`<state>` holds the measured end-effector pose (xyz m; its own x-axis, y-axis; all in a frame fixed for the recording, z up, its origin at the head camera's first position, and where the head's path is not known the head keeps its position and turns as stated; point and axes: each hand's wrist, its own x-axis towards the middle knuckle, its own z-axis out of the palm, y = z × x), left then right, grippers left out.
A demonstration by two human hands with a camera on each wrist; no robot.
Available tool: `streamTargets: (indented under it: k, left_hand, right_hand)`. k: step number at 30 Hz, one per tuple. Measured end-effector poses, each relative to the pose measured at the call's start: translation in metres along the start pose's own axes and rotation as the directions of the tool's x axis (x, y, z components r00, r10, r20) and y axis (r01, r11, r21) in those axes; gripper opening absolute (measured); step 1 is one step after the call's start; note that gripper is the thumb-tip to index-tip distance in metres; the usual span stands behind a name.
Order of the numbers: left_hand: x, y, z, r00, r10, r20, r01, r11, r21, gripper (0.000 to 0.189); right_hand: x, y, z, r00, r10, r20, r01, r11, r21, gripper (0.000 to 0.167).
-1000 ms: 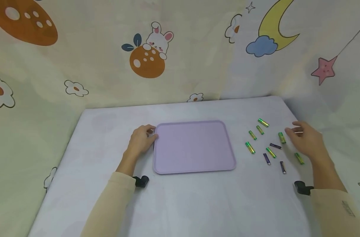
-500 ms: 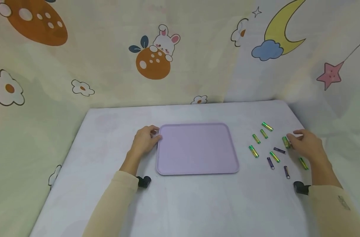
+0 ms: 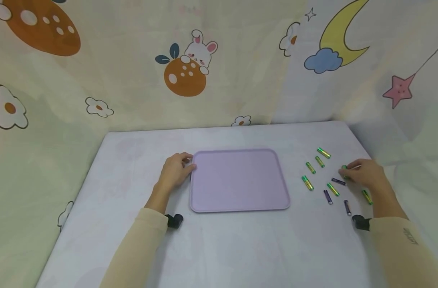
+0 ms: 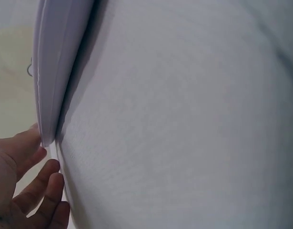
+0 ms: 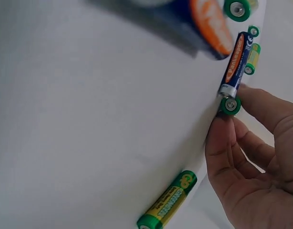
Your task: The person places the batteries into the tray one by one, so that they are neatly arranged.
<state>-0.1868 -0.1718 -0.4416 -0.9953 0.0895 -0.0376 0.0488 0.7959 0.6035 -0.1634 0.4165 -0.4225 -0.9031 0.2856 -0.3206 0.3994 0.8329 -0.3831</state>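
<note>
In the head view my left hand is at the left rim of a flat lilac tray. In the left wrist view the thumb laps the edge of the tray, an index finger lies close below it, and the other fingers are bent. To the right, my right hand pinches a green battery between thumb and fingertips; most of its body is hidden. Right beside it lies a dark blue battery, its label orange in the right wrist view. Another green battery lies below the palm.
Several green batteries, including a larger one, lie scattered between the tray and my right hand. Two more dark blue batteries, one left of the other, lie nearer me. A white cloth covers the table; a patterned curtain hangs behind.
My right hand has moved left and down from beside the green battery and now grips it. The left hand stays at the tray. The head view has shifted slightly.
</note>
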Motion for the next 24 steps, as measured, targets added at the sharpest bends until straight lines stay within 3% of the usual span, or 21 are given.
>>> streamTargets:
  k: [6,13,24]
  left_hand:
    - [0.000,0.000,0.000,1.000,0.004,-0.005,-0.004,1.000,-0.010,0.042]
    - [0.001,0.002,0.005,1.000,0.003,-0.014,-0.003,1.000,-0.009,0.042]
    - [-0.001,0.002,0.000,1.000,-0.012,0.000,0.012,1.000,-0.002,0.043]
  right_hand:
    - [0.003,-0.002,0.002,1.000,-0.002,0.010,0.002,1.000,0.027,0.061]
    - [0.008,0.002,0.005,0.997,0.008,0.071,-0.020,0.985,0.173,0.068]
    - [-0.009,-0.036,0.009,0.992,-0.121,0.044,0.104,0.953,0.286,0.068]
